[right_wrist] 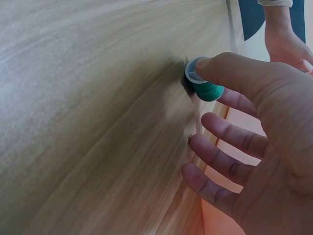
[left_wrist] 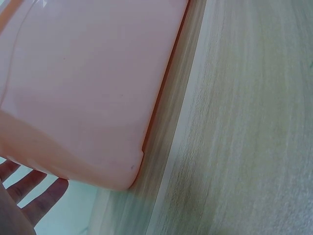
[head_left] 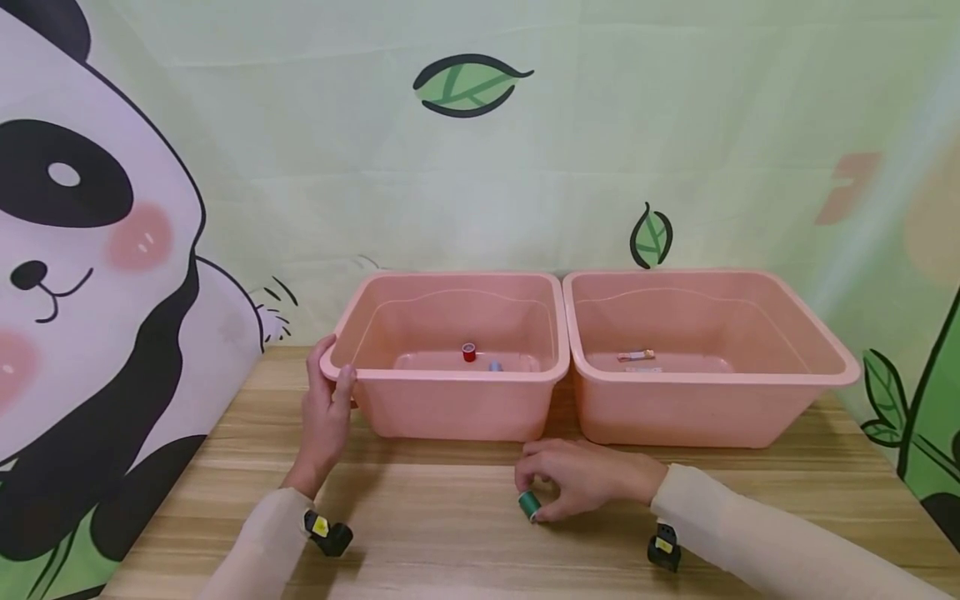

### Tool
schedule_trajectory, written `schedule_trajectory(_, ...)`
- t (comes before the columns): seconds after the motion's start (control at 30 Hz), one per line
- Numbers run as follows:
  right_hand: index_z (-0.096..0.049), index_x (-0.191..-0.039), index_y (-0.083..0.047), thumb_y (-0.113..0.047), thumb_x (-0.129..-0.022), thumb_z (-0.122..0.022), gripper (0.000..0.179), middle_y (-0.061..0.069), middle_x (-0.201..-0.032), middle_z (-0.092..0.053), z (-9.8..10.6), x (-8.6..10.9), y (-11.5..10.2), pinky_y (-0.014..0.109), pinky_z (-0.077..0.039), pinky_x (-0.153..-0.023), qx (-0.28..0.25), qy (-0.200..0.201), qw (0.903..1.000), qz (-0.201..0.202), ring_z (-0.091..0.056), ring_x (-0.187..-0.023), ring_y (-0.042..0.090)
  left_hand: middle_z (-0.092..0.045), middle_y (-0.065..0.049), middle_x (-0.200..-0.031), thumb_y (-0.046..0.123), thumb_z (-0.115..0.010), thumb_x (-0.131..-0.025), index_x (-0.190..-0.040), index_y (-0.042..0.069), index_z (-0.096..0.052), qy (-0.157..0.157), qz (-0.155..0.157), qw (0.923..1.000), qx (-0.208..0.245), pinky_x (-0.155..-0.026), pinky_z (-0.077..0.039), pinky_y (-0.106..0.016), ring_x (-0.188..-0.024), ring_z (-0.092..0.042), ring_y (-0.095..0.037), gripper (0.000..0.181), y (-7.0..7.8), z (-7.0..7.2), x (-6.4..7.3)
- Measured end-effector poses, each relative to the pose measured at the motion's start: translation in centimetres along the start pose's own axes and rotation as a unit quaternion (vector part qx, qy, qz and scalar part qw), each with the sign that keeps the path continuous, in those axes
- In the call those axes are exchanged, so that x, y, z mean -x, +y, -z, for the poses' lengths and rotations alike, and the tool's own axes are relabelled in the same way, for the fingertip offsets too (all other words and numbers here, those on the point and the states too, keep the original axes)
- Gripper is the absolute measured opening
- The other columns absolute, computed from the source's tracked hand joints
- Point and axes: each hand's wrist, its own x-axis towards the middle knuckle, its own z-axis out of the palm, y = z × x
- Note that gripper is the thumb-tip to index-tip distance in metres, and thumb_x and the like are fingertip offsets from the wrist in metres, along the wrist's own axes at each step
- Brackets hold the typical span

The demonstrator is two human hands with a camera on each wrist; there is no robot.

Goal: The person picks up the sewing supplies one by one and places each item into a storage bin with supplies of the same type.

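Observation:
A small green thread spool [head_left: 529, 502] [right_wrist: 205, 84] stands on the wooden table [head_left: 420, 533], just in front of the gap between two pink bins. My right hand [head_left: 538, 502] [right_wrist: 209, 78] pinches it between thumb and forefinger, the other fingers spread and relaxed. My left hand [head_left: 330, 377] holds the front left corner of the left pink bin [head_left: 450, 417] [left_wrist: 83, 93]: the thumb lies on the front rim and the fingers wrap round the side. In the left wrist view only some fingers [left_wrist: 34, 192] show, under the bin's wall.
The left bin holds a red spool [head_left: 468, 352] and a small bluish thing [head_left: 495, 366]. The right pink bin [head_left: 705, 408] holds a small flat item [head_left: 636, 356]. A panda and leaf backdrop [head_left: 97, 250] stands behind the table.

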Motion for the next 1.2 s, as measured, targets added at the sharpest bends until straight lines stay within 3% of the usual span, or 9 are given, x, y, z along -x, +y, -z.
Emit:
schedule_trajectory(0.33, -0.067, -0.101, -0.029, -0.031, -0.088, -0.083, 0.02, -0.005, -0.098, -0.058, 0.0, -0.1, 0.1, 0.022, -0.044, -0.073, 0.001, 0.0, 1.0, 0.005, -0.054, -0.091, 0.013, -0.039, -0.002, -0.16, 0.037, -0.044, -0.111, -0.16, 0.036, -0.018, 0.005, -0.005, 0.9999, -0.008, -0.082, -0.054, -0.017, -0.132, -0.051, -0.036, 0.055, -0.8, 0.0, -0.2)
schedule_trajectory(0.73, -0.068, -0.105, -0.03, -0.031, -0.09, -0.081, 0.021, -0.008, -0.104, -0.061, 1.3, -0.1, -1.1, 0.022, -0.051, -0.077, -0.022, 0.014, 0.9996, 0.008, -0.061, -0.095, 0.016, -0.041, -0.003, -0.159, 0.032, -0.045, -0.111, -0.16, 0.034, -0.019, 0.007, -0.002, 0.9999, -0.01, -0.08, -0.055, -0.017, -0.131, -0.053, -0.035, 0.056, -0.8, -0.1, -0.2)
schedule_trajectory(1.2, -0.067, -0.103, -0.03, -0.032, -0.09, -0.081, 0.019, -0.005, -0.103, -0.063, 3.0, 0.1, -2.2, 0.023, -0.051, -0.078, -0.004, 0.012, 0.9999, 0.01, -0.058, -0.092, 0.013, -0.04, -0.005, -0.159, 0.03, -0.045, -0.111, -0.16, 0.033, -0.019, 0.004, -0.001, 1.0, -0.002, -0.078, -0.056, -0.02, -0.128, -0.054, -0.032, 0.055, -0.3, 0.0, -0.1)
